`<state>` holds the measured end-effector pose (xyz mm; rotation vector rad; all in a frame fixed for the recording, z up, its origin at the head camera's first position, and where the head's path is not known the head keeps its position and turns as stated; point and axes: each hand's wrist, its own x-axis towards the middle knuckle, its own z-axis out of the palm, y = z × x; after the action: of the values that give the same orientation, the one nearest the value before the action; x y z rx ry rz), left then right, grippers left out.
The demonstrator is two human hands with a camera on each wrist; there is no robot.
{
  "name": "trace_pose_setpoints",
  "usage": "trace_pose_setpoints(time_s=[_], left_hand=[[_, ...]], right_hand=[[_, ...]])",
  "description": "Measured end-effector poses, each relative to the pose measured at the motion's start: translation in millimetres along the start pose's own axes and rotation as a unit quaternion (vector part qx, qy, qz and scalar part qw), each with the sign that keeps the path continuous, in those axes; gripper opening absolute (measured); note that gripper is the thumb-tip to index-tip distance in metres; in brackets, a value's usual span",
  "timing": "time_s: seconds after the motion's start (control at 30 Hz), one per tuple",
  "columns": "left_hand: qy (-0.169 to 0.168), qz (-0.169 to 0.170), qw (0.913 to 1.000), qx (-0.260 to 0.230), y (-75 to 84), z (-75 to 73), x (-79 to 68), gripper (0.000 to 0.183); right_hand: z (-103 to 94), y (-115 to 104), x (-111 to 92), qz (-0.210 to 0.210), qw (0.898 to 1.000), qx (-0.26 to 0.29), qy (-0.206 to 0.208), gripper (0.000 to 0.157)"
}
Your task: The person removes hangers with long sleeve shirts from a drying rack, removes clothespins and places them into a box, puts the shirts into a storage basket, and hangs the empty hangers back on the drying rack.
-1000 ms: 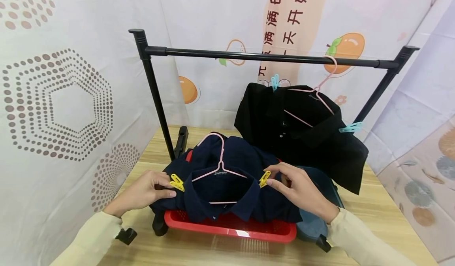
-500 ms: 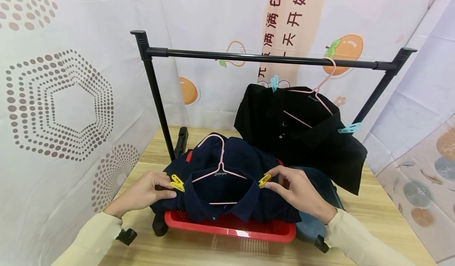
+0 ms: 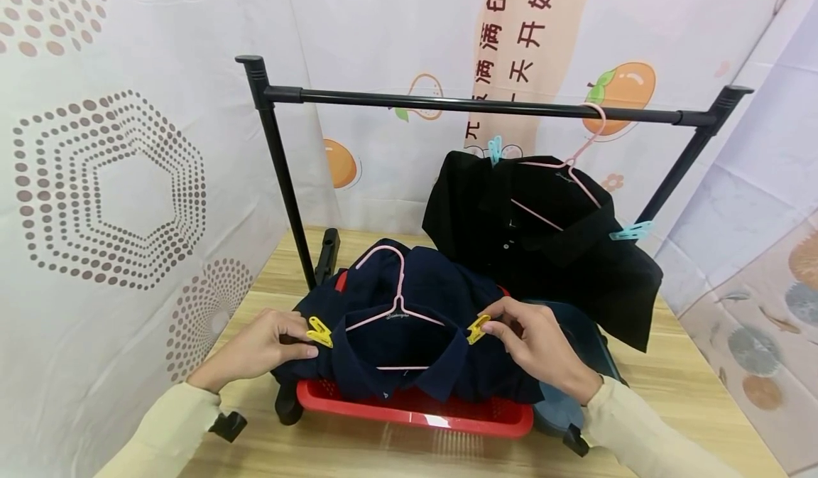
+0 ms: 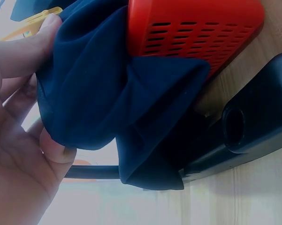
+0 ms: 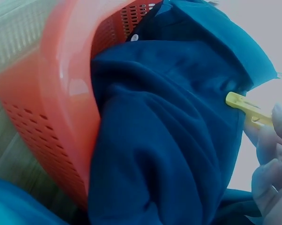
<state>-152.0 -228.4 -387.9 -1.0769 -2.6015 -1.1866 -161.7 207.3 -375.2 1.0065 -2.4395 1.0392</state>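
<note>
A navy polo shirt (image 3: pixel 437 268) lies over a red basket (image 3: pixel 415 417), with a pink hanger (image 3: pixel 400 286) inside its collar and the hook sticking up. My left hand (image 3: pixel 265 343) pinches the shirt's shoulder cloth; in the left wrist view its thumb lies beside a yellow clothespin (image 4: pixel 35 21) and the fingers go behind the cloth. That clothespin sits on the shirt left of the collar. Between thumb and forefinger, my right hand (image 3: pixel 540 339) pinches a second yellow clothespin (image 5: pixel 246 108), its tip over the shirt's edge right of the collar.
Behind stands a black garment rack (image 3: pixel 447 101). From its bar, at right, a black shirt (image 3: pixel 524 251) hangs on a pink hanger (image 3: pixel 601 126), with light-blue clothespins (image 3: pixel 633 231) at its shoulders. A dark blue basin (image 3: pixel 562 414) is partly hidden beside the red basket.
My right hand has moved down slightly, and the yellow clothespin in it now sits a little lower. The left hand and the shirt stay about where they were.
</note>
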Motion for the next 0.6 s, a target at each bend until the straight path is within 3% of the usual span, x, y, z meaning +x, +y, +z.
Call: trace_pose_setpoints(time_s=[0.1,0.6], left_hand=[[-0.004,0.006,1.0000,0.002,-8.9,0.7,-1.8,0.039],[-0.005,0.007,1.0000,0.000,-9.7,0.6,-2.6,0.037]], right_hand=[[-0.4,0.0,0.2,-0.002,1.000,0.003,0.006,0.011],[-4.6,1.0,0.6,-0.006,0.999,0.021,0.034,0.015]])
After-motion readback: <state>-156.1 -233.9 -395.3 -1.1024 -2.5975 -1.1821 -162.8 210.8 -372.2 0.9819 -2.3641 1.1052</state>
